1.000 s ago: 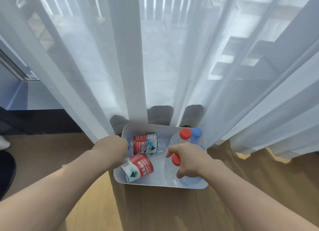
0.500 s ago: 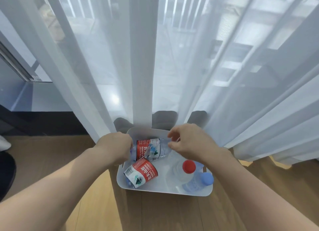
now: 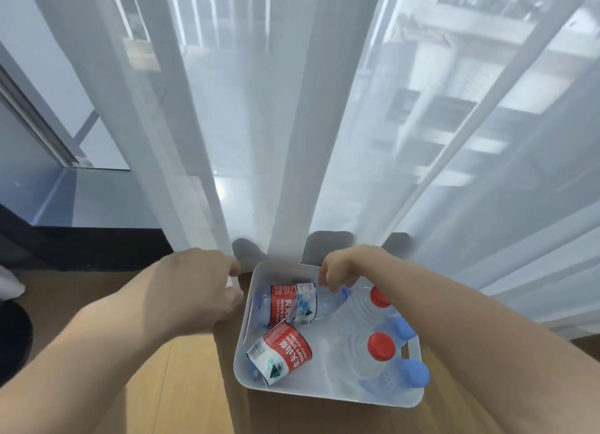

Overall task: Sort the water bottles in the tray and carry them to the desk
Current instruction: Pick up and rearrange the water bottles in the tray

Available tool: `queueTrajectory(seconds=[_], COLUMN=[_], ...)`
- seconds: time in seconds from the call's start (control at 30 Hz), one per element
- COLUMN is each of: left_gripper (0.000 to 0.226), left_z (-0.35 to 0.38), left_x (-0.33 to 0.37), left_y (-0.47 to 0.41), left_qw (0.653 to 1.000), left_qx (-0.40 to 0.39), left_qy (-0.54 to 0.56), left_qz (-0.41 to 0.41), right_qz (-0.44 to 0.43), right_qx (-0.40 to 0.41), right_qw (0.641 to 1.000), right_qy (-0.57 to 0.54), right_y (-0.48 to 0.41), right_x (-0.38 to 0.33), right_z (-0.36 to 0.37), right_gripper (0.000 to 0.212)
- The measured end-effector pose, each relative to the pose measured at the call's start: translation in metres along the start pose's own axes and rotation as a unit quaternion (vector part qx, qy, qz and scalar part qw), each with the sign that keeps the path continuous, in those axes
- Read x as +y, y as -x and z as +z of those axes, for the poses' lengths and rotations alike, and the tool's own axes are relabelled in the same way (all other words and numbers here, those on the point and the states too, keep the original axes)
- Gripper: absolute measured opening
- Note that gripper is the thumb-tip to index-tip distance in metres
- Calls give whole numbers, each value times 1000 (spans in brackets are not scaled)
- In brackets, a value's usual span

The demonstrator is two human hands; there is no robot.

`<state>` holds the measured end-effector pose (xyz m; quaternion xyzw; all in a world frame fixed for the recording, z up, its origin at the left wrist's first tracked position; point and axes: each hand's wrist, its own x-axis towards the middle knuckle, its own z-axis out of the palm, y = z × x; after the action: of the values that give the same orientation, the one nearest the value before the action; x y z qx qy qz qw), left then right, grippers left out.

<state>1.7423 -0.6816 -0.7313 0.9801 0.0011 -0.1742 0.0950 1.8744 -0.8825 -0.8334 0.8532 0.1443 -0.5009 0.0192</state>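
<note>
A white tray (image 3: 328,392) sits on the wooden floor by the curtain. On its left side, two red-labelled bottles lie flat, one at the far end (image 3: 292,303) and one nearer (image 3: 281,352). On the right side stand two red-capped bottles (image 3: 381,345) and two blue-capped bottles (image 3: 415,372). My right hand (image 3: 344,269) reaches down at the tray's far edge, fingertips pinched on the neck end of the far lying bottle. Outside the tray's left wall, my left hand (image 3: 194,292) has loosely curled fingers, the thumb apart, and nothing visible in it.
White sheer curtains (image 3: 285,141) hang right behind the tray and brush its far rim. A dark baseboard and a window sill (image 3: 97,193) run along the left. Wooden floor (image 3: 181,385) lies in front of and left of the tray.
My left hand has come off the near lying bottle and out of the tray to the left. My right hand left the upright bottles and now pinches the far lying bottle.
</note>
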Motion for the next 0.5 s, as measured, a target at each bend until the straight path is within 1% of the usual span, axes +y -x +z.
queueTrajectory(seconds=[0.13,0.23,0.33,0.4,0.5], left_gripper=[42,46,50,51,51], left_z=[7,11,9,9,8], left_x=[-25,-40,-47,-48,-49], left_y=[-2,1,6,7,5], left_qw=[1000,998,997,997,996], left_qx=[17,16,3,-4,-10], left_qy=[24,47,59,58,63], left_qz=[-10,-31,-47,-55,-64], right_qz=[6,13,4,6,-2], right_qx=[-67,-75,-80,-95,-105], right_qw=[997,993,993,988,965], right_qy=[36,91,92,118,241], right_y=[-26,-41,-48,-50,-49], right_x=[10,14,14,10,-7], right_z=[10,16,11,8,16], right_gripper=[65,73,70,67,41])
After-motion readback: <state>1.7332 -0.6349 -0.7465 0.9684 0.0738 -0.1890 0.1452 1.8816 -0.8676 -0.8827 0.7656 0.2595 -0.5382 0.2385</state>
